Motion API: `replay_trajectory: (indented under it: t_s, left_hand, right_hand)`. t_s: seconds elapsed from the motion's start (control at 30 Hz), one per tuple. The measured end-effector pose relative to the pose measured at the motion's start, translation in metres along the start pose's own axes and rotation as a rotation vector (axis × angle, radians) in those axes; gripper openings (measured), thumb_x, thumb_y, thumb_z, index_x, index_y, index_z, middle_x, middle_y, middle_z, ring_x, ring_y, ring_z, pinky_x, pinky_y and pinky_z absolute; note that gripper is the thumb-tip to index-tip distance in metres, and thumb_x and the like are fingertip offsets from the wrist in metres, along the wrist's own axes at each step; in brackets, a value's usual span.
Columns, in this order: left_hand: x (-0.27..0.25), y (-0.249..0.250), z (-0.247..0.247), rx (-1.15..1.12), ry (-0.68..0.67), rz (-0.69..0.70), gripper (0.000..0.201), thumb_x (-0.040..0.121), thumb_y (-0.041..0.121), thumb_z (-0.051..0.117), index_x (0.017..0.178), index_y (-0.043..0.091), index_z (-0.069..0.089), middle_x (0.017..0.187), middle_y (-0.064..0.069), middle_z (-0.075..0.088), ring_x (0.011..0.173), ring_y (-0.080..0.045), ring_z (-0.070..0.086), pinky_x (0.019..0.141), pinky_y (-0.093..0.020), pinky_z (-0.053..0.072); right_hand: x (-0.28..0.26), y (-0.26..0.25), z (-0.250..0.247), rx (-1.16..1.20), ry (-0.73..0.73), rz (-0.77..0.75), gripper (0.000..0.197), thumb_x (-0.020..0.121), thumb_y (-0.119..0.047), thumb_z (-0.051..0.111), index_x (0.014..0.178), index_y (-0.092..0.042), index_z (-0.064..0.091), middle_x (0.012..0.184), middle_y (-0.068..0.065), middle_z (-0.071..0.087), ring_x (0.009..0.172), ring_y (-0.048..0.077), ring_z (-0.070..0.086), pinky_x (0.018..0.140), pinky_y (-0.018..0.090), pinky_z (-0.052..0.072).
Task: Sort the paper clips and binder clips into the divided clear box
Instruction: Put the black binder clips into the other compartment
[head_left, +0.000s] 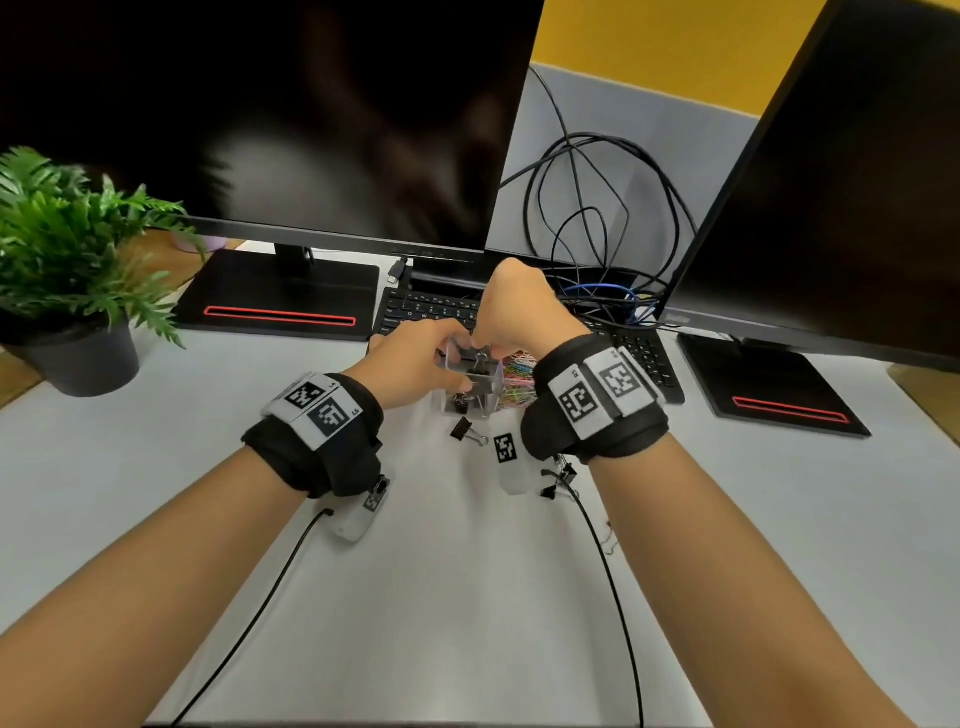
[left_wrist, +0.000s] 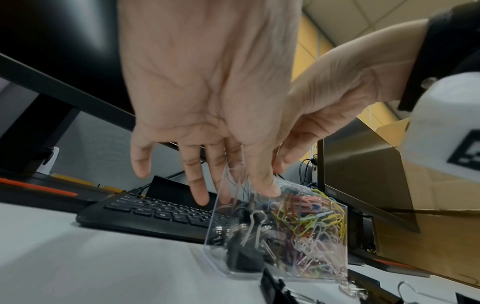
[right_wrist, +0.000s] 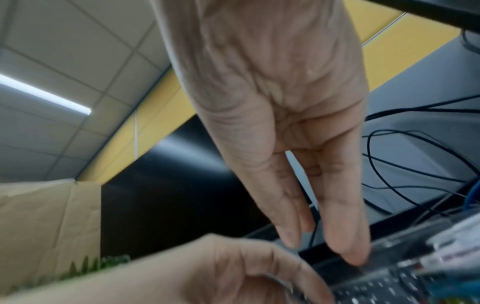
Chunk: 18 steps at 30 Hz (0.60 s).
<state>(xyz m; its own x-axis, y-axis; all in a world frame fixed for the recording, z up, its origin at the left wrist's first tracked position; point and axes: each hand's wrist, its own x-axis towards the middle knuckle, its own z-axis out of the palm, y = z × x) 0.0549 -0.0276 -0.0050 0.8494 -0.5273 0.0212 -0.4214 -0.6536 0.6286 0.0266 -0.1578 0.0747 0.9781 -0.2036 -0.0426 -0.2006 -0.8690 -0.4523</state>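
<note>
The box (head_left: 470, 387) is seen on the desk (head_left: 156, 467) just in front of the keyboard (head_left: 431, 306), between the two hands. In the left wrist view its left compartment is seen to hold binder clips (left_wrist: 246, 236) and its right compartment a dense tangle of paper clips (left_wrist: 309, 226). More loose clips (head_left: 558, 480) are left on the desk: one binder clip (head_left: 464, 429) just before the box, others under the right wrist.

Risks, as judged: the box is light and narrow and could be tipped or slid toward the keyboard if pressed on from above while the steadying grip is slack. A clip released over the divider could drop into the wrong compartment, among the paper clips. The wrist-camera cables (head_left: 608, 571) lie close to the loose clips and could drag them.

Left hand (head_left: 410, 366): fingers spread and nearly straight; fingertips (left_wrist: 270, 189) are laid on the box's top edge and upper wall, thumb side at its near face. Nothing is enclosed; the box is touched and steadied rather than gripped.

Right hand (head_left: 511, 317): held above the box, fingers pointed down and drawn together at the rim. A wire handle seems to be pinched there in the head view; the wrist view is too blurred to confirm it.
</note>
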Motion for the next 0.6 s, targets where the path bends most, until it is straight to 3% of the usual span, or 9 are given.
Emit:
replay_trajectory:
  t_s: [0.07,0.17,0.37,0.47,0.6]
  left_hand:
    - [0.001,-0.001,0.000,0.004,0.002,-0.004,0.041,0.080,0.037,0.077,0.116,0.033,0.057,0.105,0.012,0.064,0.102,-0.014,0.059,0.100,-0.051,0.039]
    - [0.002,-0.002,0.000,0.006,-0.006,-0.002,0.040,0.079,0.038,0.078,0.112,0.034,0.056,0.103,0.013,0.063,0.101,-0.014,0.059,0.100,-0.052,0.040]
    - [0.004,-0.005,0.001,-0.012,-0.007,0.012,0.040,0.077,0.038,0.079,0.111,0.034,0.057,0.100,0.013,0.064,0.099,-0.014,0.060,0.100,-0.053,0.041]
    - [0.005,-0.006,0.000,-0.021,-0.020,0.017,0.038,0.076,0.038,0.079,0.108,0.035,0.058,0.097,0.015,0.064,0.098,-0.015,0.061,0.099,-0.054,0.042]
    - [0.006,-0.007,-0.001,-0.020,-0.020,0.018,0.038,0.075,0.039,0.080,0.107,0.035,0.058,0.093,0.017,0.064,0.095,-0.014,0.062,0.098,-0.055,0.043]
  right_hand:
    - [-0.003,0.002,-0.010,-0.043,0.011,0.018,0.020,0.078,-0.010,0.069,0.096,-0.003,0.065,0.087,0.009,0.066,0.074,0.021,0.066,0.055,0.025,0.053]
    - [-0.025,0.016,-0.026,-0.067,-0.060,0.063,0.031,0.075,-0.016,0.078,0.101,-0.003,0.065,0.091,0.013,0.070,0.084,0.028,0.070,0.076,0.039,0.060]
    - [-0.083,0.076,-0.035,-0.119,-0.344,0.266,0.032,0.075,-0.005,0.078,0.099,0.004,0.060,0.083,0.019,0.065,0.065,0.031,0.070,0.061,0.041,0.061]
    - [-0.099,0.104,-0.025,-0.190,-0.467,0.382,0.043,0.068,-0.007,0.083,0.101,0.003,0.058,0.086,0.019,0.064,0.074,0.037,0.072,0.070,0.051,0.059]
    - [-0.108,0.125,-0.005,-0.264,-0.512,0.399,0.040,0.064,-0.008,0.084,0.096,-0.001,0.060,0.088,0.020,0.069,0.071,0.034,0.073,0.073,0.051,0.059]
